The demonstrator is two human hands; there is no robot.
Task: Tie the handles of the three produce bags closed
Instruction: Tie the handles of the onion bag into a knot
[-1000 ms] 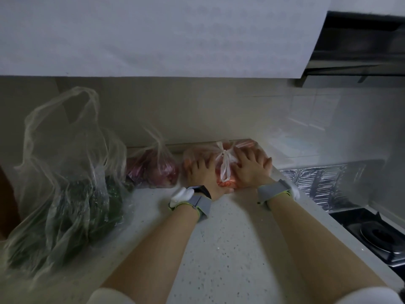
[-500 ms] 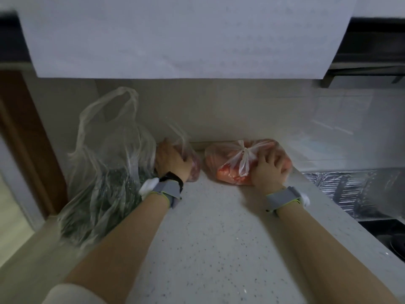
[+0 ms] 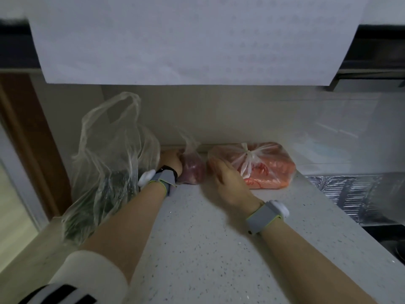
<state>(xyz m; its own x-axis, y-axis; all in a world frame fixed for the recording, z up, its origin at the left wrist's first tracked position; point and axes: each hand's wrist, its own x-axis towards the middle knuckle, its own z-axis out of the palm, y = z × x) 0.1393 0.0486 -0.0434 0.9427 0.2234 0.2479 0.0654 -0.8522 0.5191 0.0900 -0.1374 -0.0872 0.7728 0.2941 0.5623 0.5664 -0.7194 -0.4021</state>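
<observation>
Three clear plastic produce bags stand along the back of the speckled counter (image 3: 197, 249). The right bag of orange carrots (image 3: 269, 170) has its handles knotted on top. The small middle bag of dark red produce (image 3: 192, 170) has loose handles sticking up. The tall left bag of green vegetables (image 3: 109, 167) gapes, its handle loops raised. My left hand (image 3: 172, 161) presses against the left side of the red bag, fingers partly hidden behind it. My right hand (image 3: 228, 183) hovers between the red bag and the carrot bag, fingers loosely apart, holding nothing.
A wall cabinet (image 3: 197, 36) hangs low over the counter. Foil sheeting (image 3: 355, 194) covers the surface at the right, beside a dark stove corner (image 3: 392, 238). A brown door frame (image 3: 28, 139) stands at the left. The counter's left edge runs under the green bag.
My right hand has left the carrot bag and moved left toward the red bag. My left hand stays against the red bag. The view has turned a little to the left.
</observation>
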